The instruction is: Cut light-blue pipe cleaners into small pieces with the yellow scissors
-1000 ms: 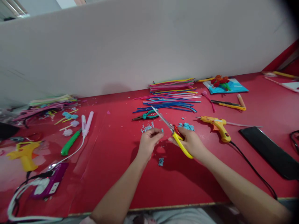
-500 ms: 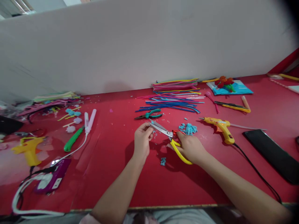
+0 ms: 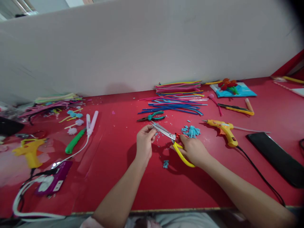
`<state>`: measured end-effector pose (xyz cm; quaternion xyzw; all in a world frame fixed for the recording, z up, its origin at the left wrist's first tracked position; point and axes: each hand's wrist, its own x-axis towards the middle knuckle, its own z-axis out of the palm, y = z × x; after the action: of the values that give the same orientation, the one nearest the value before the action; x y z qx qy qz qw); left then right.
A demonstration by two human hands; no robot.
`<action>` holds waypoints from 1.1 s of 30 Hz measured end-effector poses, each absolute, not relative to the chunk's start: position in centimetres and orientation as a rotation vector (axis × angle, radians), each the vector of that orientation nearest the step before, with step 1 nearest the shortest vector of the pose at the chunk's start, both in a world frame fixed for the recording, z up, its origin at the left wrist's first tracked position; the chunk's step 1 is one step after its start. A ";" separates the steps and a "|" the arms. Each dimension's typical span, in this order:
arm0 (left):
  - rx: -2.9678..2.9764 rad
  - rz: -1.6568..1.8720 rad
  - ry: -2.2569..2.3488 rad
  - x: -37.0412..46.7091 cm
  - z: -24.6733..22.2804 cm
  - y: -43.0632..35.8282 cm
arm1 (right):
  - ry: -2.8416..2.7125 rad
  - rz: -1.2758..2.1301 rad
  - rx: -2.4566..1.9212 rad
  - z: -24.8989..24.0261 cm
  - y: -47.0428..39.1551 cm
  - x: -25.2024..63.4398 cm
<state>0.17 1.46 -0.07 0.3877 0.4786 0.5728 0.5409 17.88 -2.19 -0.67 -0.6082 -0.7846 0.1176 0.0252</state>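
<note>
My right hand (image 3: 196, 150) grips the scissors (image 3: 163, 130), which have yellow and red handles; their blades point left and look nearly closed. At the blade tips, my left hand (image 3: 144, 139) is closed in a pinch on a small blue pipe cleaner piece, mostly hidden by the fingers and blades. Just beyond my right hand lies a pile of short blue pipe cleaner pieces (image 3: 193, 131). A few more cut pieces (image 3: 165, 164) rest below the scissors, and tiny blue trimmings are scattered between my hands. Teal-handled pliers (image 3: 152, 117) lie right behind the blades.
Bundles of coloured pipe cleaners (image 3: 178, 87) lie along the grey partition (image 3: 133, 47). To the right are a yellow glue gun (image 3: 223, 128) with a cord and a black phone (image 3: 275, 155). At left lie a pink straightener (image 3: 92, 123), a green cutter (image 3: 74, 142) and a purple power strip (image 3: 58, 182).
Both hands stay almost in place. The light-blue bit that showed at the scissor tips is now hardly visible there.
</note>
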 end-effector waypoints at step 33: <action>1.139 0.691 0.956 2.1 -0.1 -0.2 | -1.314 1.377 -1.338 0.0 -1.6 17.7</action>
<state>2.14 -0.16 -0.06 0.5079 0.4261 0.3081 0.6822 17.71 -1.61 0.04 -0.5281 -0.5186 0.5432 0.3964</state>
